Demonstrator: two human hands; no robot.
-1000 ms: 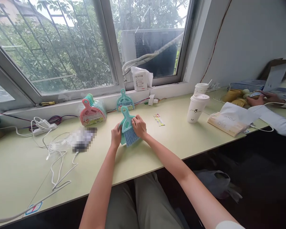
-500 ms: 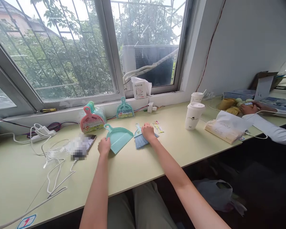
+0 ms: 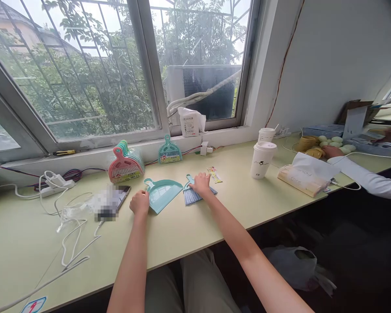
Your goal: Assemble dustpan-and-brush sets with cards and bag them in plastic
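Head view, mid-frame: I judge it's setting-down, left hand (image 3: 139,202) gripping dustpan (image 3: 164,195), right hand (image 3: 201,184) clasping brush (image 3: 193,198); next calls for loosened fingers.

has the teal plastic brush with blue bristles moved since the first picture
Yes. Against the grey metal window post, the blue-bristled teal brush has shifted to the right.

Small mint-green plastic dustpan (image 3: 166,193): hollow side up on pale tabletop (image 3: 179,234), looped handle pointing far left, wide lip facing near right. Matching hand brush (image 3: 193,199): just right of dustpan, handle pointing away, blue-grey bristles fanned toward near edge.
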